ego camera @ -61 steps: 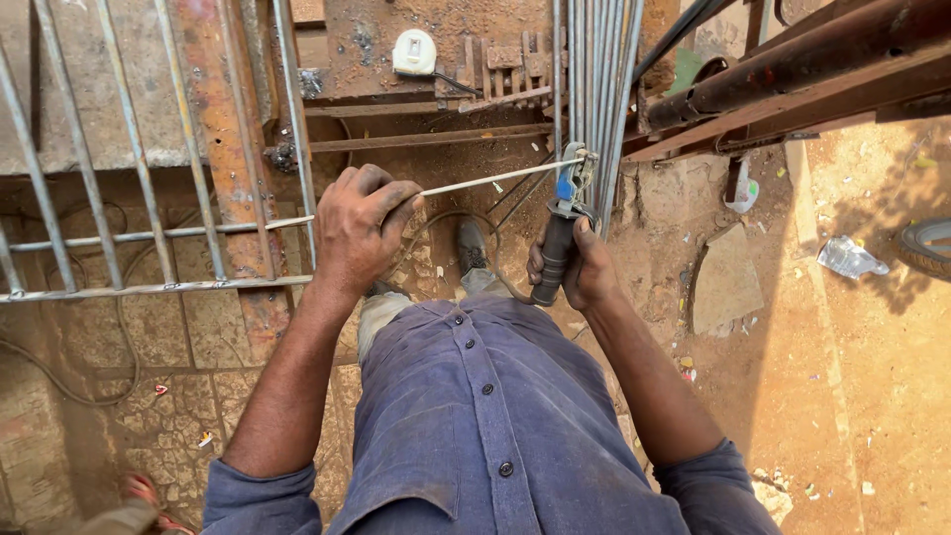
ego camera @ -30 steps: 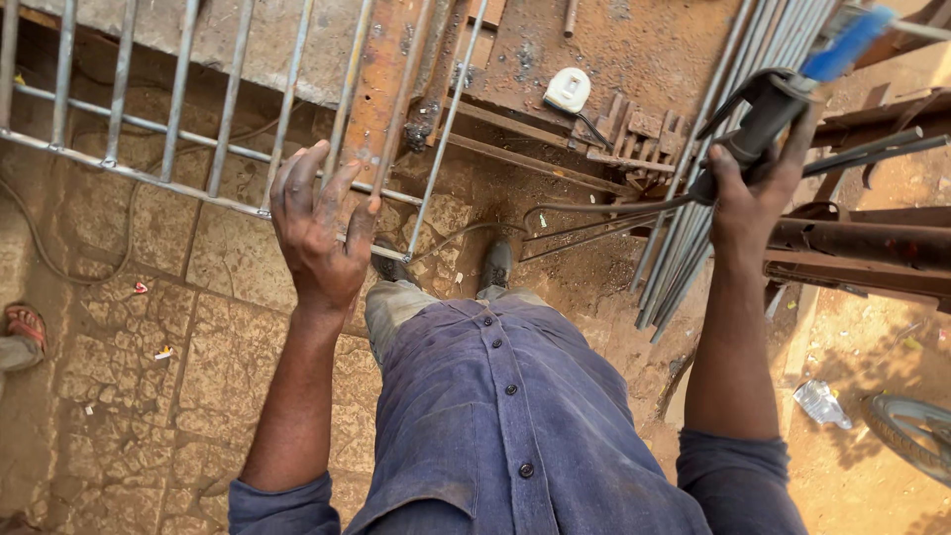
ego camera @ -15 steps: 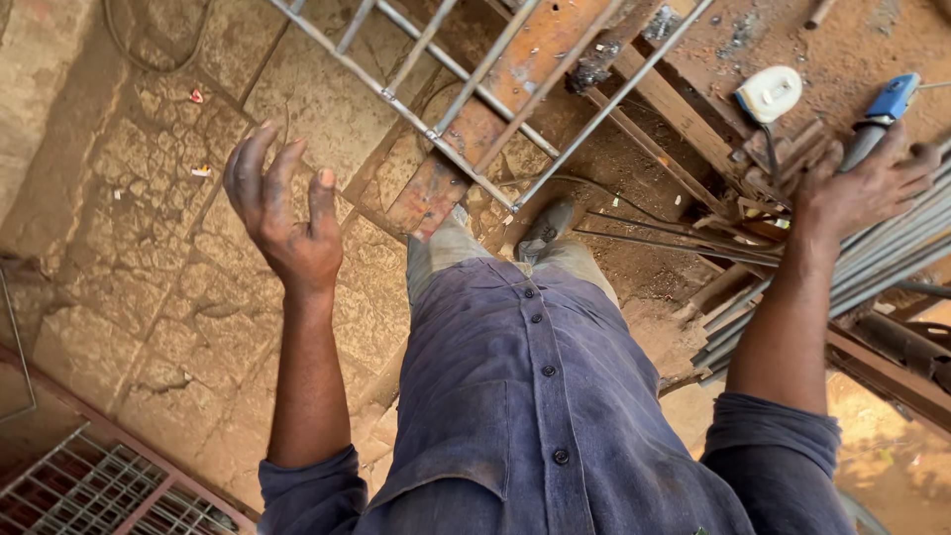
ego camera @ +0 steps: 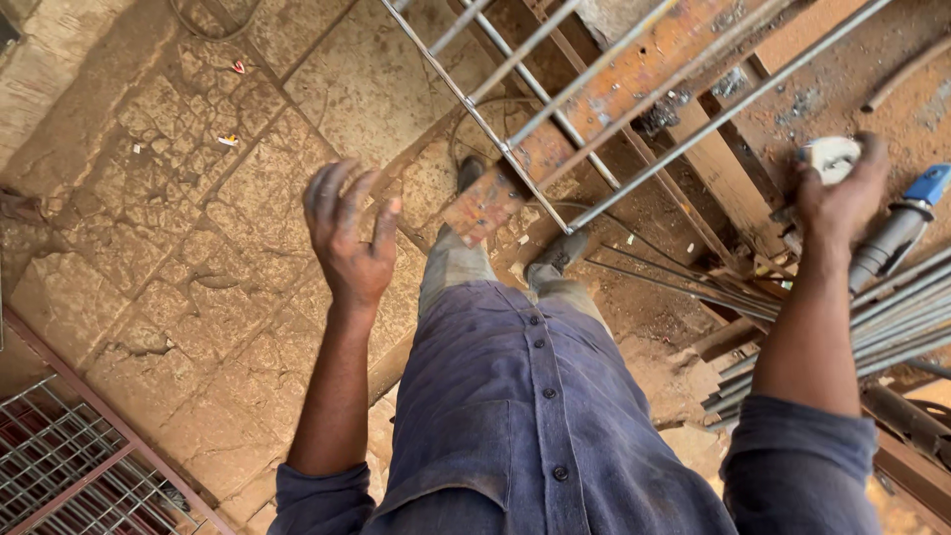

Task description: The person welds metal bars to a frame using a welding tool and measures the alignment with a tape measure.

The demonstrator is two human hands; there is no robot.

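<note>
No packages, labels, signs, screens

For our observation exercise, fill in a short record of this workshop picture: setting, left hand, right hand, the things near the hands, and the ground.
Setting: outdoor metal workshop, seen from above the person's own body
Left hand: raised, fingers spread, holding nothing
Right hand: reaching out at a white round object; grip unclear
Tool: grey-bodied tool with blue end, beside the right hand
Grille: frame of steel bars lying over rusty beams
Rods: bundle of steel rods under the right arm
Ground: cracked stone paving
Clothing: blue buttoned shirt
</note>
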